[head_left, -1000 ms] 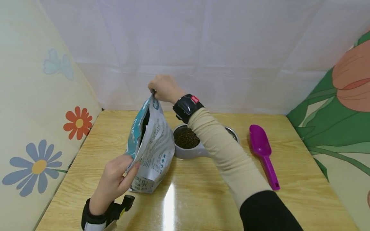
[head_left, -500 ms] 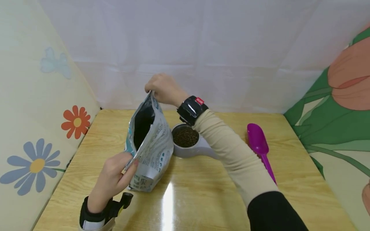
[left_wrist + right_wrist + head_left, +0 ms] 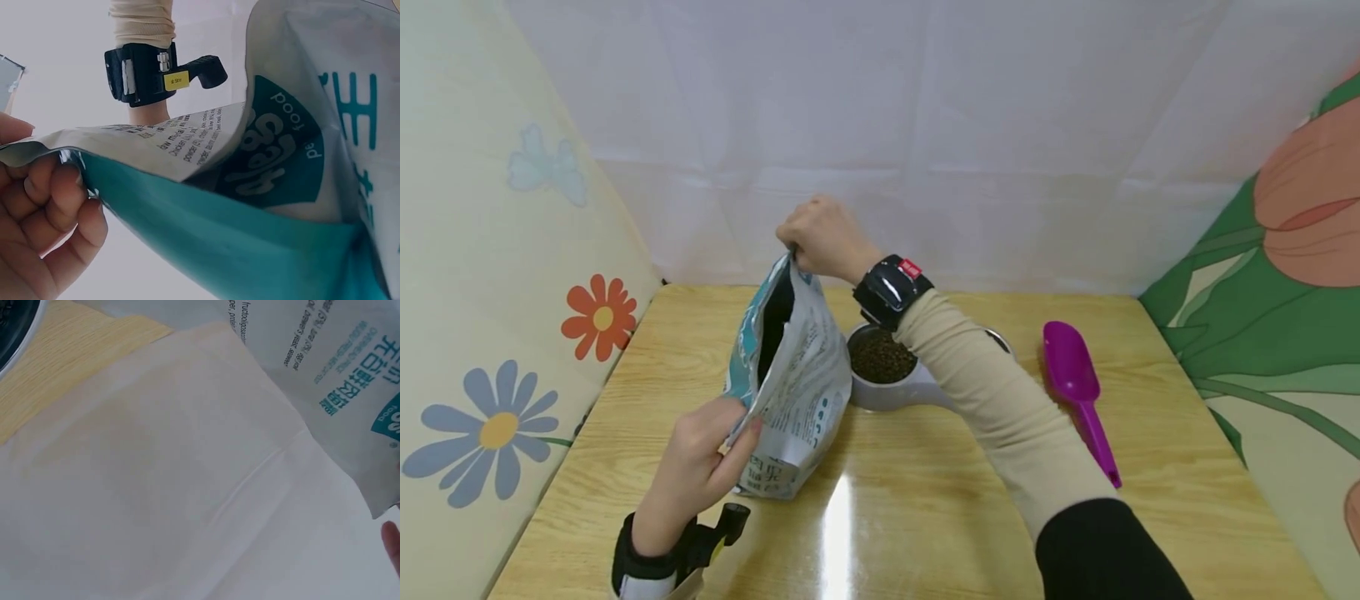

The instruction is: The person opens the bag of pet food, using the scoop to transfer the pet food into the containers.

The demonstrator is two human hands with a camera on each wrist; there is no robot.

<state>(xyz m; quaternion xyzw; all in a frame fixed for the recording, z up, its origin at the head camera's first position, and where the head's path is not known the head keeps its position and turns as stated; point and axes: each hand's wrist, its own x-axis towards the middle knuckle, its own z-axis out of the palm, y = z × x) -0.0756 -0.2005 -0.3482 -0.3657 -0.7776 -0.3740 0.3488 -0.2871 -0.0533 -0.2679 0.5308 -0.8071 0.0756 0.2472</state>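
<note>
A silver and teal pet food bag point(image 3: 808, 392) stands on the table, its dark mouth partly spread toward the left. My left hand point(image 3: 700, 454) pinches the near corner of its top edge; in the left wrist view the curled fingers point(image 3: 53, 194) lie against the teal side. The far top corner is gripped by my right hand point(image 3: 827, 237), of which only a fingertip point(image 3: 392, 544) shows in the right wrist view. Right of the bag sits a grey double bowl point(image 3: 891, 396) with brown kibble point(image 3: 882, 357) in its left part. My right forearm hides much of the bowl's right part.
A magenta scoop point(image 3: 1072, 371) lies on the wooden table point(image 3: 895, 517), right of the bowl. A white cloth point(image 3: 1000, 150) hangs behind the table. Flower-patterned panels point(image 3: 475, 275) flank both sides.
The bag's mouth spread wider half a second ago and has narrowed again. My right hand dips slightly at the far corner. Both hands keep hold of the bag throughout.
</note>
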